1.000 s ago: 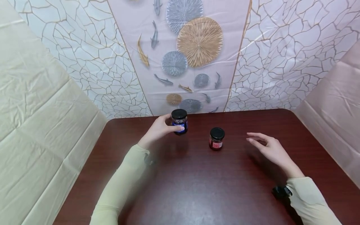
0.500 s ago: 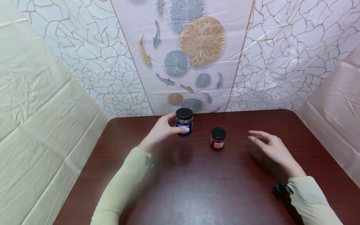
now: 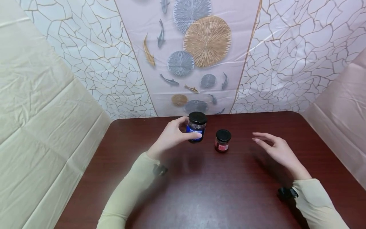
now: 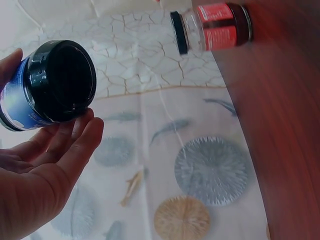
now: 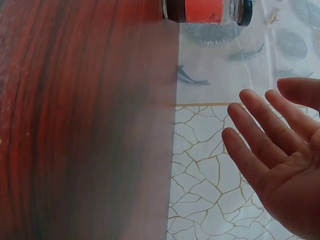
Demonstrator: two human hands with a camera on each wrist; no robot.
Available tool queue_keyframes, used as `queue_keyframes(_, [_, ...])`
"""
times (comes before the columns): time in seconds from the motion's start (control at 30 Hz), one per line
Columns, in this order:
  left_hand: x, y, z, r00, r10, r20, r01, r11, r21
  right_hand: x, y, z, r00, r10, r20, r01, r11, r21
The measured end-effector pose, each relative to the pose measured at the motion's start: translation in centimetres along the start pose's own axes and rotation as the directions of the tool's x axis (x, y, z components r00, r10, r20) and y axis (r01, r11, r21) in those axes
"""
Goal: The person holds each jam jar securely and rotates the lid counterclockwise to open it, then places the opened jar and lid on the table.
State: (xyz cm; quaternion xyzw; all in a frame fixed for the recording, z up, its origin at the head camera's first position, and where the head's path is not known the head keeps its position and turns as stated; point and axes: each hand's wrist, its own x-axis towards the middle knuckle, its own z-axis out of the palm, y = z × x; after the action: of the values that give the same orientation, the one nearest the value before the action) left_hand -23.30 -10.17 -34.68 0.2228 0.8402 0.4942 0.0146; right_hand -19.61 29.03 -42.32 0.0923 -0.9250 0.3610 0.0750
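Observation:
My left hand [image 3: 174, 135] grips a glass jar with a black lid and blue label [image 3: 196, 126], thumb across the label, holding it upright above the table. In the left wrist view the blue-label jar [image 4: 57, 85] sits between thumb and fingers. To its right a smaller jar with a black lid and red label [image 3: 222, 141] stands on the table, apart from both hands; the left wrist view shows the red-label jar [image 4: 215, 29] too. My right hand [image 3: 275, 151] hovers right of that jar, fingers relaxed, with nothing in it, as the right wrist view of the hand [image 5: 280, 155] confirms.
The dark red-brown wooden table [image 3: 200, 190] spreads under both hands. A patterned cloth backdrop [image 3: 186, 89] hangs behind its far edge, with pale cloth walls [image 3: 57, 127] at both sides.
My left hand has carried the blue-label jar to the right, closer to the red-label jar. The right hand has stayed almost still, and the red-label jar stands in place.

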Motion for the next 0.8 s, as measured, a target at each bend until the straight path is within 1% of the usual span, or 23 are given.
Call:
queue_keyframes(0.2, [-0.6,0.9,1.0,0.999,0.017,0.034,-0.019,0.999,0.036,0.0,-1.2,-0.6,1.0,0.019,0.01,-0.019,1.0,0.007])
queue_keyframes(0.43, [-0.9,1.3,2.1,0.997,0.034,0.063,-0.038,0.998,0.059,0.3,-3.3,-0.8,0.999,-0.031,0.018,0.031,0.999,0.018])
queue_keyframes(0.6, [-0.9,1.4,3.0,0.996,0.027,0.086,-0.032,0.998,0.048,0.6,-5.3,-1.0,0.998,-0.054,0.042,0.052,0.998,0.037])
queue_keyframes(0.7, [-1.2,1.5,3.6,0.995,0.035,0.097,-0.038,0.999,0.035,0.6,-6.5,-1.1,0.996,-0.067,0.05,0.064,0.996,0.056])
queue_keyframes(0.8, [-1.4,1.6,4.2,0.993,0.047,0.11,-0.049,0.999,0.016,0.5,-7.8,-1.1,0.997,-0.064,0.052,0.058,0.993,0.101])
